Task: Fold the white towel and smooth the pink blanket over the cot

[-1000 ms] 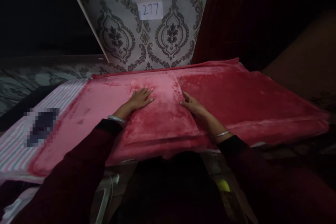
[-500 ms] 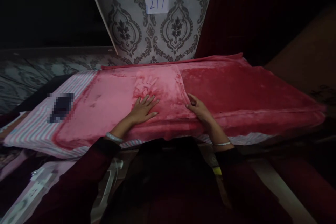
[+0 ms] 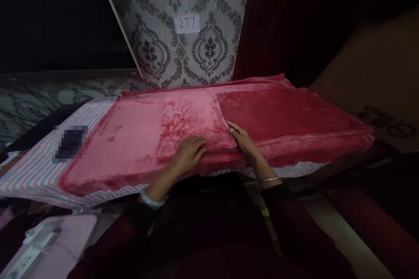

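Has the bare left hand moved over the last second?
Yes: the left hand has drawn back, away from the white rectangular paper sign reading 277.

The bare left hand lies palm down, fingers together and bent, its thumb apart; the bare right hand (slightly farther forward) curls loosely, both dark-maroon-sleeved arms extended forward

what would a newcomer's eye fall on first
Likely the red and pink plush blanket spread across the middle, with the left hand at the near side of a rectangular layer on it and the right hand at that layer's right edge. Above, white paper marked 277 stands out on the patterned wall.
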`<state>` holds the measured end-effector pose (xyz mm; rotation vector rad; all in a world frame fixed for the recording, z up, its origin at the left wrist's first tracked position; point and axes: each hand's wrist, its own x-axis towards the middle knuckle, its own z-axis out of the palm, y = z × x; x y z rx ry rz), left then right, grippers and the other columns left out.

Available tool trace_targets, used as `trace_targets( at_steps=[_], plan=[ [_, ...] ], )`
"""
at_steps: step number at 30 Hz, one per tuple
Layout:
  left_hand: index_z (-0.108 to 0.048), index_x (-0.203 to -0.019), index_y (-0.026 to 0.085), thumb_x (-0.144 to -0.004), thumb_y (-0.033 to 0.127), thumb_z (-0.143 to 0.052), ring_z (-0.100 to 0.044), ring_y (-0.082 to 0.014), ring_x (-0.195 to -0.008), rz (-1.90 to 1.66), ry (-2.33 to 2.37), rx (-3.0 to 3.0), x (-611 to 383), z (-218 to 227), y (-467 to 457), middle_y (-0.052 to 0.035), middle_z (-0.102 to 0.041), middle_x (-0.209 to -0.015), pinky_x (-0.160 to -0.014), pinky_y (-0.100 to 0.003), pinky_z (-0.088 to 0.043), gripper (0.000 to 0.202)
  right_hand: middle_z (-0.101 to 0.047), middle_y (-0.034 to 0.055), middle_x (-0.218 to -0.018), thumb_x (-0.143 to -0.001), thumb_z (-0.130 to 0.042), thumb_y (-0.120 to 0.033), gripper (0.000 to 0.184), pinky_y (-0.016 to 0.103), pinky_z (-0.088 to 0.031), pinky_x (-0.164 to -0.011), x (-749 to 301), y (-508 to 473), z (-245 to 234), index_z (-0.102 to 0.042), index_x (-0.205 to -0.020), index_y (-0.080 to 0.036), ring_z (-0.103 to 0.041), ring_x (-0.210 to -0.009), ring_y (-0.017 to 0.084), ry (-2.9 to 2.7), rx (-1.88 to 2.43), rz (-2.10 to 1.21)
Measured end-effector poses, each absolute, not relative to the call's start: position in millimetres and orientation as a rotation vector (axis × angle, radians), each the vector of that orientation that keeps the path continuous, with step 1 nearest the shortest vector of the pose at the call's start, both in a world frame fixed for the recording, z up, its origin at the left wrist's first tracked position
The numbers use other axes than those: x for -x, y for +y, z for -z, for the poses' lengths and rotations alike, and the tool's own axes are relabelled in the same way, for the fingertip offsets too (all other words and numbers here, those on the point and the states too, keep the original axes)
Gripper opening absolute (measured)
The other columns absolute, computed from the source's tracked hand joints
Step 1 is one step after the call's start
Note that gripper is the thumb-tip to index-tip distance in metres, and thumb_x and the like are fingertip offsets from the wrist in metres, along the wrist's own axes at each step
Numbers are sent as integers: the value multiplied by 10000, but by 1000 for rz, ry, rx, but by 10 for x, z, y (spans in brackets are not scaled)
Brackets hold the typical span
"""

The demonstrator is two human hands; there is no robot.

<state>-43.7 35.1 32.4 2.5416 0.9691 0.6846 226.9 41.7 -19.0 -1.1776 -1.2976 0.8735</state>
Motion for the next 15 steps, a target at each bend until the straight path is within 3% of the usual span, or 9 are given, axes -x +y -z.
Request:
trace_targets(
  at_steps=[3, 6, 9, 12, 15],
  plan=[
    [-698, -1238, 214, -926, 302, -632, -605, -298, -1191, -682, 926, -2617, 139, -308, 391, -120, -696, -1254, -1092, -482, -451, 331, -625, 66, -1452, -849, -637, -669, 661, 439, -337, -1219, -2272, 403, 193, -686, -1343, -233, -516, -1392, 267, -1270, 1175, -896],
    [-710, -1112, 191, -917, 227, -608, -618, -277, -1110, -743, 870, -2654, -59, -225, 468, -113, -709, -1141, -1019, -455, -487, 223, -672, 77, -1380, -843, -647, -682, 669, 448, -410, -1162, -2278, 394, 218, -685, -1340, -236, -570, -1321, 275, -1193, 1132, -952],
    [-698, -965, 174, -929, 208, -546, -634, -238, -973, -916, 952, -2466, -117, -138, 546, -89, -715, -979, -918, -389, -507, 160, -751, 71, -1128, -850, -659, -652, 706, 414, -532, -980, -2289, 379, 228, -631, -1407, -220, -677, -1071, 251, -1126, 1134, -1068],
    [-673, -891, 177, -925, 276, -534, -596, -185, -790, -1042, 1093, -2136, -82, -120, 610, -29, -671, -811, -766, -304, -487, 174, -727, 34, -935, -866, -638, -618, 714, 358, -561, -790, -2287, 355, 218, -579, -1456, -221, -673, -844, 208, -1093, 1180, -1134],
    [-639, -816, 183, -903, 335, -532, -542, -156, -712, -1063, 1076, -1902, -30, -178, 637, 10, -609, -736, -689, -270, -439, 205, -707, 54, -1177, -875, -630, -535, 591, 371, -552, -894, -2278, 298, 200, -605, -1406, -276, -658, -1043, 224, -1139, 1159, -1069]
  ],
)
